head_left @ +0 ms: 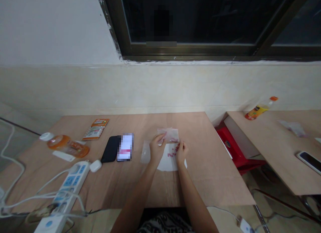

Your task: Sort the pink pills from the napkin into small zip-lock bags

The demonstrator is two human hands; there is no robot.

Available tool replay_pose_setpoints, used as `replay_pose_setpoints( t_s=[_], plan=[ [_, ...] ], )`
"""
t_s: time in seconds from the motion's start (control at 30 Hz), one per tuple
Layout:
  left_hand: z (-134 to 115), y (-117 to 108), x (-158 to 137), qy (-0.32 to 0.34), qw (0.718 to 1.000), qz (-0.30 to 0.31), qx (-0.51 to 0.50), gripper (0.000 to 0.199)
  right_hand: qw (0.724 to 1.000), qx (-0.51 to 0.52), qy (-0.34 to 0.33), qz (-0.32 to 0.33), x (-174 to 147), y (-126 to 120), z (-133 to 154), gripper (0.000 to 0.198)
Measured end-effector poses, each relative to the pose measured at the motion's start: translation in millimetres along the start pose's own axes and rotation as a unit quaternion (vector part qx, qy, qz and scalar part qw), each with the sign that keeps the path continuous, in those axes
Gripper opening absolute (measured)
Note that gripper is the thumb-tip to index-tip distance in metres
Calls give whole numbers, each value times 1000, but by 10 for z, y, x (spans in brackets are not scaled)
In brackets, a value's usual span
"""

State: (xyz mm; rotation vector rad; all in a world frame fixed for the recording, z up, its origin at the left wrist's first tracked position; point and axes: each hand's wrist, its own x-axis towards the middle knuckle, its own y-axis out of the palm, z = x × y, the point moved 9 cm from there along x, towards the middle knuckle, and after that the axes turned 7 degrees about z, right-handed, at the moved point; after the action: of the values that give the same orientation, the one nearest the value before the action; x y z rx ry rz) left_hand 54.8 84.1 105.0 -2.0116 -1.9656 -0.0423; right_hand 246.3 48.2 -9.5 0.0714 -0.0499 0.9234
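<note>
My left hand [157,148] is closed on the left side of a small clear zip bag [172,134], its thumb and fingers at the bag's edge. My right hand [181,153] has its fingers drawn together just below the bag's right corner; what they pinch is too small to make out. Beneath both hands lies a white sheet of paper [165,163]. Several small red pieces [172,155] are scattered on it, close to the right fingers. Left of the paper is a second clear plastic bag [145,153], lying flat beside my left hand.
Two phones, one dark [109,149] and one lit [125,147], lie left of the bags. Further left are an orange packet [96,128], a drink bottle on its side [67,145], a white charger [95,165] and a power strip [72,183]. Another bottle [260,109] stands on the right table.
</note>
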Motion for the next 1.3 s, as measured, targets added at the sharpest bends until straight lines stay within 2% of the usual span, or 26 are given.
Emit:
replay_pose_setpoints(
  t_s=[0.1, 0.23, 0.4, 0.6, 0.77, 0.87, 0.97, 1.03, 1.1, 1.17, 1.3],
  plan=[
    [219, -175, -57, -92, 976, -80, -178, 28, 1000, 10, 20, -1, 9, 6, -9, 48],
    [304, -287, -129, -137, 941, -140, -275, 37, 999, 26, 15, 19, 36, 27, 61, 47],
    [294, -263, -136, -159, 935, -116, -295, 40, 998, 18, -22, 52, 79, 72, 297, 48],
    [323, -209, -146, -167, 937, -87, -294, 40, 978, 51, -20, 202, 75, 354, 590, 47],
    [266, -318, -123, -144, 954, -97, -245, 35, 953, 54, -3, 298, 19, 456, 737, 41],
    [197, -394, -100, -126, 972, -95, -173, 31, 947, 40, 14, 318, 0, 455, 747, 39],
    [37, -462, -105, -82, 990, -107, -50, 25, 948, 35, 8, 316, -14, 449, 795, 37],
    [-78, -366, -104, -56, 996, -65, 3, 19, 949, 29, -11, 314, -34, 456, 857, 37],
    [-168, -181, -110, -42, 999, 11, 17, 15, 947, 14, -31, 318, -68, 470, 920, 35],
    [-241, -35, -134, -33, 997, 61, 32, 15, 945, -12, -49, 323, -103, 475, 970, 33],
    [-281, 46, -172, -32, 991, 81, 99, 15, 939, -66, -69, 332, -156, 452, 1028, 30]
  ],
)
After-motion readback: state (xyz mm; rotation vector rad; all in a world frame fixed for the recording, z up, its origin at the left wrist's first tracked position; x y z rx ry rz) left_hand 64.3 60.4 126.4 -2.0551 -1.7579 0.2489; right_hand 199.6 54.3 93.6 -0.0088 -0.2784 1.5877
